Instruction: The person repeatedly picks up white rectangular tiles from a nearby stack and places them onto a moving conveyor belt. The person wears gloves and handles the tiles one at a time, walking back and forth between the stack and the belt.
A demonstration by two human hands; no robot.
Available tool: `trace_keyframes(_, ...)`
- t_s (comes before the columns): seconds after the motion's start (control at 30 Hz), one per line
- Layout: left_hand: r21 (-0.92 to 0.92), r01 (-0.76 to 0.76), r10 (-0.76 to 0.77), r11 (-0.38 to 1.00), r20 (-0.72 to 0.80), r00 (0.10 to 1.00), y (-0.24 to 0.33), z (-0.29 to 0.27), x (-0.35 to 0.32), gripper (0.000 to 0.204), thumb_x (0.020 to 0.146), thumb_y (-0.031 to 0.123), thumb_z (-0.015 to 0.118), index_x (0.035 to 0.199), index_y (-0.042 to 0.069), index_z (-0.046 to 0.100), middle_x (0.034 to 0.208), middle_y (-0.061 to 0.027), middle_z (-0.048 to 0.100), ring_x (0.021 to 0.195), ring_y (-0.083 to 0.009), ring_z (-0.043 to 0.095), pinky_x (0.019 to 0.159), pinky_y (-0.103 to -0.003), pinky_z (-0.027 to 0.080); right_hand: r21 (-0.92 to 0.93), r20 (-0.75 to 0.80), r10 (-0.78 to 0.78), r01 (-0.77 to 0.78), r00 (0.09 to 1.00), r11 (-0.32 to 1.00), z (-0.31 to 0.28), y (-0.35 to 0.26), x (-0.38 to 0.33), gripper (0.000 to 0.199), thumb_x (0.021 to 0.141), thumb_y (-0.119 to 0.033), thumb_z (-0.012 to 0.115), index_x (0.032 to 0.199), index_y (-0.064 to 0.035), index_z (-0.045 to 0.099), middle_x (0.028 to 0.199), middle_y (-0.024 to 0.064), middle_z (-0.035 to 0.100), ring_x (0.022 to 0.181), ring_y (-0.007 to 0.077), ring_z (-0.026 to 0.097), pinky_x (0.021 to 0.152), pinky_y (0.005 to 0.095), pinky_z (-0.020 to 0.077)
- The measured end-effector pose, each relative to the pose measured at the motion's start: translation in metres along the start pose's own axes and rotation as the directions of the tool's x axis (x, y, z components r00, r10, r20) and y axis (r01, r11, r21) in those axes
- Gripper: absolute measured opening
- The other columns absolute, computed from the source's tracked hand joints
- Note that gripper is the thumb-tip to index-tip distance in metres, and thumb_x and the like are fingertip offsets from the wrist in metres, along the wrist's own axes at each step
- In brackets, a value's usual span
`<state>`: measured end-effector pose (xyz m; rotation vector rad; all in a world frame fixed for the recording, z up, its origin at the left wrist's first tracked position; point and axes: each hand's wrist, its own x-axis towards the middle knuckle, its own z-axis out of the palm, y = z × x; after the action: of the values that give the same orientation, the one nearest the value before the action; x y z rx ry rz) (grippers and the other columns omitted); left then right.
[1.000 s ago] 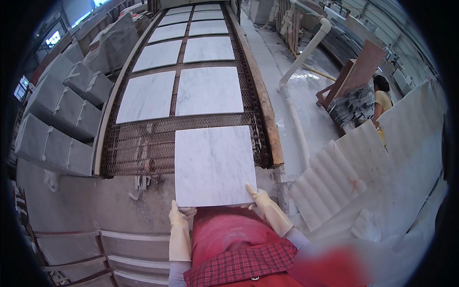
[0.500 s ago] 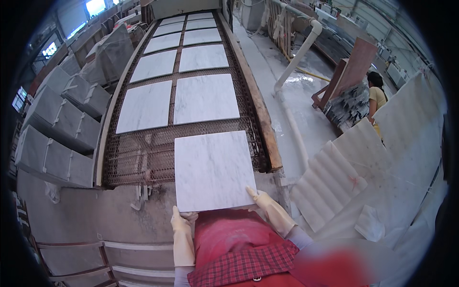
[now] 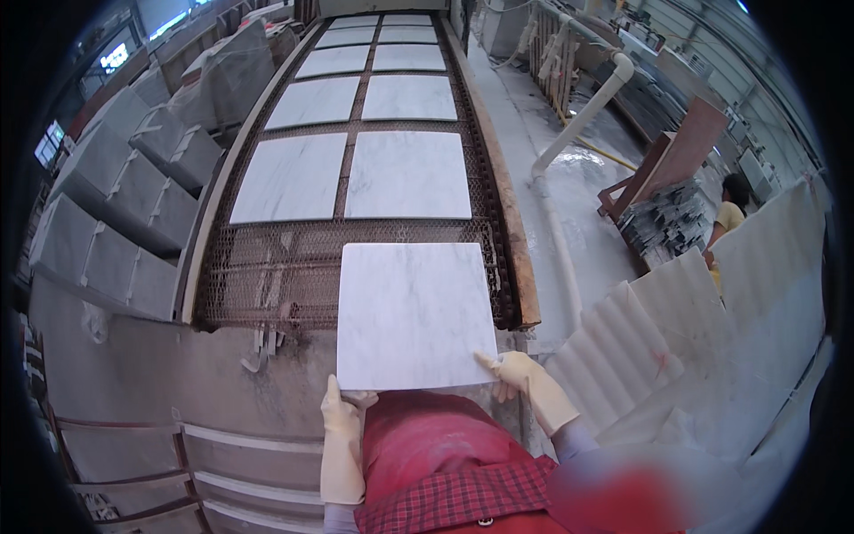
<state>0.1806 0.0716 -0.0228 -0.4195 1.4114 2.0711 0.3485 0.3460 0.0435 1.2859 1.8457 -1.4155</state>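
A square white stone tile (image 3: 414, 316) with faint grey veins is held between my hands, close in front of my red apron. My left hand (image 3: 342, 411), in a cream rubber glove, grips its near left corner, thumb along the edge. At the near right corner my right hand (image 3: 514, 374), gloved alike, grips it with the thumb on top and fingers beneath. The tile's far part overlaps the near end of a mesh conveyor belt (image 3: 258, 258); whether it touches the belt I cannot tell. Two rows of similar tiles (image 3: 407, 174) lie flat farther along the belt.
Strapped stacks of grey slabs (image 3: 116, 245) stand left of the conveyor. A wooden rail (image 3: 507, 222) edges its right side, beside a white pipe (image 3: 569, 133). White foam sheets (image 3: 614, 356) lie at right, where a person (image 3: 731, 218) in yellow is near a heap of stone strips (image 3: 667, 218).
The tiles on the belt appear slightly farther off and to the right, as the whole view has shifted. The tile stays in both hands and appears more level.
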Motion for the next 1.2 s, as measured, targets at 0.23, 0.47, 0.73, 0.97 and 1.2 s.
trace_keyframes(0.23,-0.161,-0.002,0.051,0.987,0.3,0.953,0.022,0.038,-0.02,0.04,0.097,0.016,0.044,0.132,-0.003,0.037,0.115,-0.0241,0.057,0.103,-0.0344,0.058,0.092,-0.044,0.049,0.519,0.082,-0.133,0.071,0.988,0.852,-0.008,-0.005,-0.021,0.065,0.088,-0.061,0.046,0.065,-0.0024,0.059,0.05,0.0081,0.054,0.044,0.0192,0.055,0.039,0.028,0.0409)
trace_keyframes(0.47,0.732,-0.389,0.247,0.559,0.301,0.921,0.01,0.091,-0.038,0.045,0.08,-0.006,0.06,0.124,-0.006,0.052,0.116,-0.021,0.061,0.101,-0.0205,0.06,0.09,-0.028,0.045,0.638,0.118,-0.184,0.067,0.976,0.767,0.024,-0.003,-0.027,0.068,0.091,-0.061,0.04,0.071,0.0011,0.06,0.06,0.012,0.062,0.049,0.0216,0.059,0.058,0.0314,0.0508)
trace_keyframes(0.73,-0.088,0.097,-0.071,0.991,0.26,0.963,0.0,0.07,-0.004,0.028,0.088,0.008,0.053,0.112,-0.006,0.057,0.108,-0.0151,0.062,0.101,-0.0215,0.06,0.085,-0.029,0.05,0.328,-0.496,-0.238,0.434,0.835,0.839,0.006,0.051,0.047,0.047,0.094,-0.044,0.05,0.107,-0.0008,0.061,0.095,0.0105,0.067,0.082,0.016,0.063,0.077,0.0268,0.0489)
trace_keyframes(0.97,0.117,-0.278,0.258,0.953,0.163,0.952,0.049,0.068,-0.033,0.021,0.082,-0.011,0.056,0.1,-0.004,0.063,0.099,-0.0132,0.064,0.092,-0.0197,0.062,0.084,-0.032,0.051,0.766,-0.024,-0.152,0.116,0.988,0.633,0.038,0.053,0.062,0.058,0.095,-0.048,0.044,0.134,-0.0053,0.044,0.126,0.0101,0.055,0.106,0.0237,0.058,0.09,0.0377,0.0461)
trace_keyframes(1.2,-0.035,-0.413,0.415,0.91,0.076,0.907,0.088,0.035,-0.007,0.018,0.083,-0.009,0.055,0.095,-0.001,0.064,0.098,-0.0135,0.064,0.09,-0.0221,0.063,0.081,-0.037,0.054,0.741,-0.052,-0.109,0.112,0.993,0.662,0.034,0.028,0.049,0.057,0.096,-0.048,0.041,0.134,-0.0058,0.044,0.127,0.007,0.055,0.108,0.0208,0.057,0.092,0.0364,0.0449)
